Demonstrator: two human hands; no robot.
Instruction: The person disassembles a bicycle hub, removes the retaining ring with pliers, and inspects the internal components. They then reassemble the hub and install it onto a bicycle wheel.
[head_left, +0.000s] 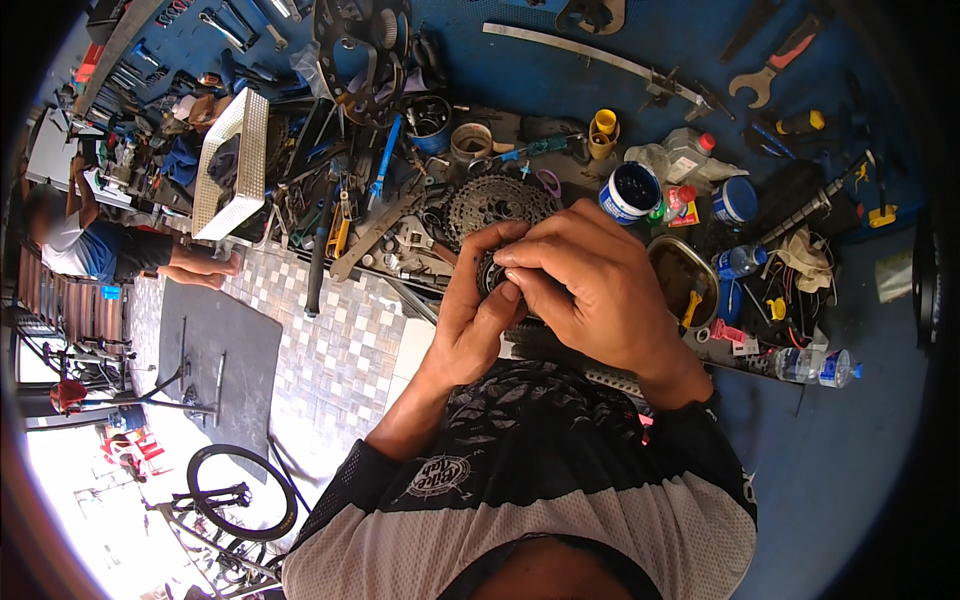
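Note:
My left hand [468,315] is closed around a small round dark metal part [490,276], its fingers and thumb curled about the rim. Against the same part, my right hand [605,295] has its thumb and fingertips pinched together; whatever they grip is hidden or too small to make out. Both hands are in front of my chest, over the near edge of the workbench. Just beyond them lies a bicycle cassette [490,205] with toothed sprockets, partly covered by my fingers. An adjustable wrench [425,240] lies left of the cassette.
Right of my hands stand an open blue-and-white tub [630,192], a metal tray [672,262] of dark liquid and a clear plastic bottle [815,367]. Tools crowd the bench's left, beside a white perforated basket [232,165]. Another person [95,230] sits far left; a bicycle wheel [242,492] stands lower left.

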